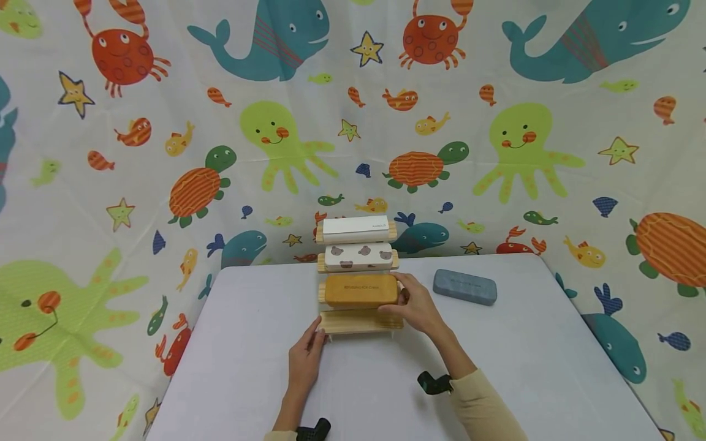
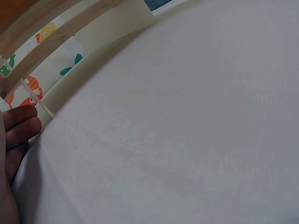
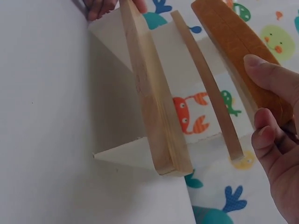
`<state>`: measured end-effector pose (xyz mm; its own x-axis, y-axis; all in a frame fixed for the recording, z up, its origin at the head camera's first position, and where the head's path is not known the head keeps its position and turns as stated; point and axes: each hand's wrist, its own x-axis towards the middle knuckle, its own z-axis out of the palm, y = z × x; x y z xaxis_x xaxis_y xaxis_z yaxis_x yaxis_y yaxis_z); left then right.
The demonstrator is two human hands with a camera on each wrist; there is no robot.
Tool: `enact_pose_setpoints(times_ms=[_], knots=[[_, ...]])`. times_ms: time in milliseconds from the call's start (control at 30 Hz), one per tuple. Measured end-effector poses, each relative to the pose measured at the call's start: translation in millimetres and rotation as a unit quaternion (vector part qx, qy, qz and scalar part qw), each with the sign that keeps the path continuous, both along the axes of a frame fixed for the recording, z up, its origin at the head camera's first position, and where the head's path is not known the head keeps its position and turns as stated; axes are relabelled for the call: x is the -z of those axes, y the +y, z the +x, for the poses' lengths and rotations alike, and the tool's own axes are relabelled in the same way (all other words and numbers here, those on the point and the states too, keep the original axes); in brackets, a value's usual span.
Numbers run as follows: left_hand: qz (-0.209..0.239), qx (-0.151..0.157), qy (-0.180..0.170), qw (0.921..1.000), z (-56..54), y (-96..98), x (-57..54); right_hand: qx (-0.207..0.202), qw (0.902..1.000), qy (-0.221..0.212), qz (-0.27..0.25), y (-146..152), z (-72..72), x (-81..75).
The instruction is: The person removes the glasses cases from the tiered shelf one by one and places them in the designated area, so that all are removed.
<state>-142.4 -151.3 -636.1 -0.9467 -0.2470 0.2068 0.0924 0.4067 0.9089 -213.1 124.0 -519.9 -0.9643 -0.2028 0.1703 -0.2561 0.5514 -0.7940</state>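
Note:
A stepped wooden display rack (image 1: 353,322) stands at the back middle of the table, its lowest board bare. My right hand (image 1: 415,306) grips the right end of a mustard-brown glasses case (image 1: 358,290) at the tier above that board. In the right wrist view the thumb lies on the face of the brown case (image 3: 236,44), the other fingers bent by its end. At the left end of the lowest board, my left hand (image 1: 306,354) holds the rack. The left wrist view shows only some bent fingers (image 2: 21,126) beside the rack's end.
On the upper tiers lie a white case (image 1: 355,228) and a white case with bear prints (image 1: 358,257). A blue-grey case (image 1: 465,286) rests on the white table (image 1: 248,367) to the right. Behind hangs a sea-animal cloth (image 1: 353,171).

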Motion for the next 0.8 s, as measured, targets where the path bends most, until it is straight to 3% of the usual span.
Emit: enact_pose_setpoints(times_ms=[367,800], knots=[[0.007,0.004,0.002,1.0000,-0.4,-1.0,-1.7,0.001,1.0000,-0.002,-0.007,7.6,4.1,-7.2],[0.006,0.000,0.003,1.0000,-0.1,-2.2,0.2,0.006,0.9998,0.016,-0.011,20.9,10.0,-3.8]])
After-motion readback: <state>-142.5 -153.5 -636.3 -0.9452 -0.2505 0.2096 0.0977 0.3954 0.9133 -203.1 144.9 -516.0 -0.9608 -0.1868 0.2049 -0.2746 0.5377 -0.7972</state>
